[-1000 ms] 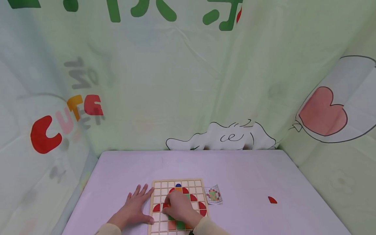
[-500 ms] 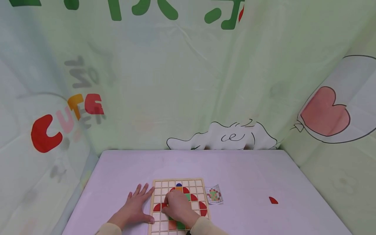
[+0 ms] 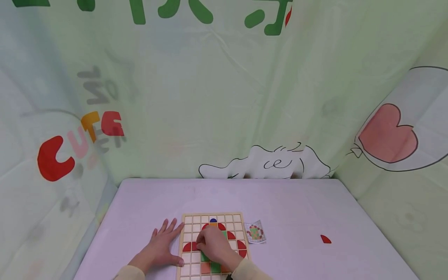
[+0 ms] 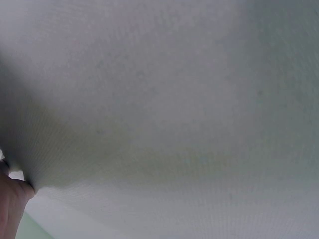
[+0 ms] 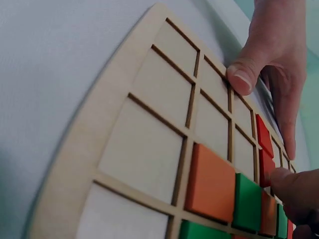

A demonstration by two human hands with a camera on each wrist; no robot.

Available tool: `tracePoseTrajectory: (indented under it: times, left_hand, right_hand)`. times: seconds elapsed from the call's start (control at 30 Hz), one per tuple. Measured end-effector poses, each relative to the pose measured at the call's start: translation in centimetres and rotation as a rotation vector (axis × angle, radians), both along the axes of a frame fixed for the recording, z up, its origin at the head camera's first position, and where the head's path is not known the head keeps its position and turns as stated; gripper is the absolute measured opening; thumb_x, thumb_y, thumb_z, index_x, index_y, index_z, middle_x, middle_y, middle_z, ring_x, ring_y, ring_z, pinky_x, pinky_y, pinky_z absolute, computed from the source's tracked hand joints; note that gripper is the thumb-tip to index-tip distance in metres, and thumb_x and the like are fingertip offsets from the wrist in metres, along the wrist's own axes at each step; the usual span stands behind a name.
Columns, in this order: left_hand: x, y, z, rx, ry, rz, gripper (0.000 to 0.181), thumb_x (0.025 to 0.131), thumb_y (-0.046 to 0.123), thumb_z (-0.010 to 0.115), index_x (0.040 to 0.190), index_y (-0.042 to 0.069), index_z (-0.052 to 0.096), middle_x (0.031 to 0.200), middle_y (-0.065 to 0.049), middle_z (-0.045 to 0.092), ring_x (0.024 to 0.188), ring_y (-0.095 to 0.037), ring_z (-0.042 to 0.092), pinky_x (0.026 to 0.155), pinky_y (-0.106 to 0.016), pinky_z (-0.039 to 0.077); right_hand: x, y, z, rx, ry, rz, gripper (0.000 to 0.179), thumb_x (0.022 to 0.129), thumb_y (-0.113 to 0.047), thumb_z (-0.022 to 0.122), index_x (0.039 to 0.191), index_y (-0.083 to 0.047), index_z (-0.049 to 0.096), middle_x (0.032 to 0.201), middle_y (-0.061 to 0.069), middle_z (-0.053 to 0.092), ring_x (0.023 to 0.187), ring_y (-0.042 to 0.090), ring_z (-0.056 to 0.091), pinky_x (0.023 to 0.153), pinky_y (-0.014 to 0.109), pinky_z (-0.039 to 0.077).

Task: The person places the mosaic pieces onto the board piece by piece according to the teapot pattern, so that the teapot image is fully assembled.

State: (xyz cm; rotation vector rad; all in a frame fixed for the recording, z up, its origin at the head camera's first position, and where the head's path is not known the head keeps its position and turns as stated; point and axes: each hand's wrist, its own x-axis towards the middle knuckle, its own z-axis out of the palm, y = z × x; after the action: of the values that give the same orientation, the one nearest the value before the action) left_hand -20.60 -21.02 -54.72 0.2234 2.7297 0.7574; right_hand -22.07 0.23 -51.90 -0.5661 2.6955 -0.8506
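Note:
A wooden grid board (image 3: 186, 258) lies on the table, partly filled with coloured blocks. My left hand (image 3: 157, 247) rests at its left edge with fingers spread straight. In the left wrist view only a bit of that hand (image 4: 14, 201) shows. Over the board's middle my right hand (image 3: 216, 244) bends its fingers down. Its thumb touches a red quarter-circle block (image 5: 266, 165), which lies in a cell beside another red block (image 5: 263, 135). The index fingertip is hard to see. An orange block (image 5: 210, 181) and a green block (image 5: 247, 201) sit nearby. My right hand hides several cells.
A small printed pattern card (image 3: 255, 231) lies against the board's right side. One loose red quarter-circle piece (image 3: 326, 239) is farther right on the pale table (image 3: 287, 210). A printed curtain (image 3: 175, 97) closes off the back and sides.
My right hand has shifted slightly right, so more of the red block under its thumb shows. My left hand keeps its place at the board's edge.

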Motion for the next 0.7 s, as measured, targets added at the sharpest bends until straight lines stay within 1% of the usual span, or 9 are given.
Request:
tracePoseTrajectory:
  times: [0.17, 0.23, 0.33, 0.4, 0.47, 0.57, 0.7]
  left_hand:
    - [-0.2, -0.4, -1.3, 0.035, 0.03, -0.015, 0.123, 0.056, 0.062, 0.092, 0.157, 0.014, 0.04, 0.166, -0.023, 0.029, 0.155, -0.051, 0.013, 0.117, -0.078, 0.011]
    - [-0.2, -0.5, -1.5, 0.039, 0.031, -0.022, 0.124, 0.057, 0.064, 0.091, 0.158, 0.015, 0.04, 0.167, -0.023, 0.027, 0.156, -0.051, 0.011, 0.117, -0.078, 0.01]
    - [-0.2, -0.3, -1.0, 0.038, 0.015, -0.016, 0.122, 0.057, 0.06, 0.093, 0.157, 0.014, 0.04, 0.167, -0.023, 0.027, 0.156, -0.051, 0.011, 0.118, -0.078, 0.01]
    - [0.0, -0.2, -0.4, 0.033, 0.003, -0.01, 0.121, 0.057, 0.056, 0.094, 0.157, 0.013, 0.04, 0.167, -0.023, 0.027, 0.156, -0.051, 0.011, 0.118, -0.077, 0.009]
    - [0.0, 0.0, 0.0, 0.025, -0.001, -0.001, 0.12, 0.057, 0.052, 0.096, 0.157, 0.012, 0.041, 0.167, -0.023, 0.029, 0.155, -0.051, 0.013, 0.118, -0.077, 0.011]
    - [0.0, 0.1, 0.2, 0.003, -0.009, 0.006, 0.119, 0.058, 0.05, 0.096, 0.157, 0.013, 0.04, 0.167, -0.021, 0.028, 0.156, -0.05, 0.013, 0.119, -0.076, 0.012]
    - [0.0, 0.2, 0.2, -0.013, -0.016, 0.008, 0.12, 0.059, 0.051, 0.095, 0.158, 0.014, 0.039, 0.168, -0.021, 0.028, 0.156, -0.05, 0.013, 0.119, -0.075, 0.012]
  right_hand:
    - [0.1, 0.1, -0.4, -0.028, -0.008, 0.017, 0.005, 0.088, -0.015, 0.081, 0.086, -0.01, 0.081, 0.076, -0.01, 0.066, 0.068, 0.0, 0.051, 0.063, 0.018, 0.048]
    - [0.1, 0.1, -0.5, -0.032, -0.002, 0.017, 0.004, 0.087, -0.014, 0.081, 0.087, -0.01, 0.081, 0.077, -0.009, 0.067, 0.068, 0.001, 0.051, 0.063, 0.018, 0.048]
    - [0.2, 0.0, -0.5, -0.021, 0.024, 0.008, 0.006, 0.086, -0.014, 0.082, 0.089, -0.01, 0.081, 0.08, -0.008, 0.067, 0.071, 0.002, 0.05, 0.065, 0.019, 0.048]
    - [0.2, 0.0, -0.6, -0.011, 0.051, 0.003, 0.006, 0.086, -0.014, 0.082, 0.089, -0.009, 0.081, 0.081, -0.007, 0.067, 0.073, 0.002, 0.051, 0.066, 0.02, 0.048]
    - [0.2, 0.1, -0.6, -0.008, 0.057, 0.0, 0.006, 0.086, -0.014, 0.082, 0.09, -0.01, 0.082, 0.081, -0.007, 0.067, 0.073, 0.002, 0.052, 0.067, 0.02, 0.049]
    - [0.1, 0.1, -0.7, -0.016, 0.042, 0.005, 0.005, 0.087, -0.013, 0.081, 0.09, -0.009, 0.082, 0.079, -0.007, 0.07, 0.072, 0.001, 0.055, 0.066, 0.019, 0.05]
    - [0.0, 0.3, -0.7, -0.03, 0.008, 0.02, 0.006, 0.089, -0.012, 0.079, 0.092, -0.009, 0.083, 0.081, -0.007, 0.073, 0.074, 0.001, 0.058, 0.068, 0.019, 0.052]
